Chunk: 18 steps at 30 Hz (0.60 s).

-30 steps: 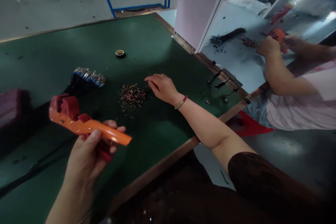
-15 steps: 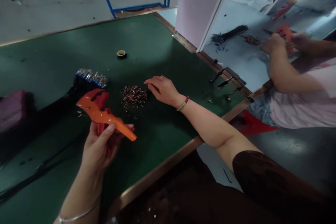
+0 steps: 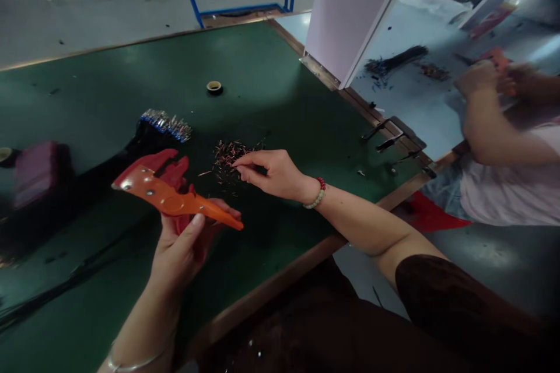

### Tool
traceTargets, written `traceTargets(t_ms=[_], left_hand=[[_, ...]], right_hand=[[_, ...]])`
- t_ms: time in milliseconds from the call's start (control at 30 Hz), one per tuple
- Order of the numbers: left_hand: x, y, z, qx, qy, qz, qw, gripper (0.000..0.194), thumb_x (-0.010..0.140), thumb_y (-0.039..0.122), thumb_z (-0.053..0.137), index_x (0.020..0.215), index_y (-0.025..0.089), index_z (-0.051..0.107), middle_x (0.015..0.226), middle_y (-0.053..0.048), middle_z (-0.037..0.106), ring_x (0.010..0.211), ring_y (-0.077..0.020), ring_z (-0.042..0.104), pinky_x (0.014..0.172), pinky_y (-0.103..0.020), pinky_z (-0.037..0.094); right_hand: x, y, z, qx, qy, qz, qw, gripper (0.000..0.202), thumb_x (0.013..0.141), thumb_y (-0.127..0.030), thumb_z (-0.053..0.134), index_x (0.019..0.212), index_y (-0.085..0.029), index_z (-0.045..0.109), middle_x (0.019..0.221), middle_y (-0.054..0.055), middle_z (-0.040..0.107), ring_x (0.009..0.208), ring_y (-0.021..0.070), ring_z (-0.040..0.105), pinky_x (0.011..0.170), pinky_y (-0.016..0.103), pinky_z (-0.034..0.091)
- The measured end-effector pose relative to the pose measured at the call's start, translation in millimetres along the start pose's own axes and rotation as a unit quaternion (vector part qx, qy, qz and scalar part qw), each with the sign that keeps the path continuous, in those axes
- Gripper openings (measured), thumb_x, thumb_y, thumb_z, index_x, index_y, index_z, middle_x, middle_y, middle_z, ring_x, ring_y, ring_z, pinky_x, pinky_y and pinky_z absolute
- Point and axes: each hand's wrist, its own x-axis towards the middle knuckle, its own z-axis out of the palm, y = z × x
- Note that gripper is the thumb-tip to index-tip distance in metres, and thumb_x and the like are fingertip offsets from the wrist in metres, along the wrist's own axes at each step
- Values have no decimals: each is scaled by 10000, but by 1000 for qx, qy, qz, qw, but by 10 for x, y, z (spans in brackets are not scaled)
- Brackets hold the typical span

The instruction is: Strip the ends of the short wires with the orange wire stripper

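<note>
Well inside table edge (image 3: 284,281), copper clippings (image 3: 228,154)

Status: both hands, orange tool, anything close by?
Left hand gripping orange-and-red tool. Right hand at copper-coloured clippings; can't tell if it pinches any. Tape roll apart from both hands.

Right wrist (image 3: 303,187) carries a bead bracelet (image 3: 322,192): red beads toward 1 o'clock, pale green toward 7. Thin silvery bangle (image 3: 125,369) sits at 7 o'clock, left wrist (image 3: 144,341). Right sleeve (image 3: 437,297), 4 o'clock, is short, dark brown. Garment (image 3: 301,315), 6 o'clock: dark.
</note>
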Motion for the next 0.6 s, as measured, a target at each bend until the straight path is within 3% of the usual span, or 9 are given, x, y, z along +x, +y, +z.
traceTargets(t_ms=[167,333,500,600], left_hand=[[42,-50,-62,87,4,38,995,422,870,348,820,1255,242,683,1075,-58,771,946,-221,788,865,-320,654],[74,-55,-97,148,2,55,987,378,818,360,853,1135,189,738,1027,-65,783,962,-241,777,983,-381,622],[43,-82,-146,168,68,18,983,427,701,320,935,1086,225,776,1085,-41,795,1076,-219,752,1051,-281,570],[42,-101,-160,185,92,13,978,453,662,301,954,1077,233,786,1105,-33,802,1083,-222,750,1024,-259,575]], right_hand=[[21,-147,-66,-24,-13,36,999,279,985,-307,608,787,-133,699,687,-4,666,619,92,565,637,228,388],[-1,-356,-68,65,-92,42,993,273,974,-277,555,760,-138,652,650,-24,592,602,82,510,613,218,355],[-46,-514,-55,237,-189,135,943,304,995,-339,551,764,-150,609,644,-31,591,590,78,527,597,197,383],[-60,-565,-35,298,-208,186,913,303,985,-342,559,750,-154,598,588,-46,573,540,69,520,582,189,390]])
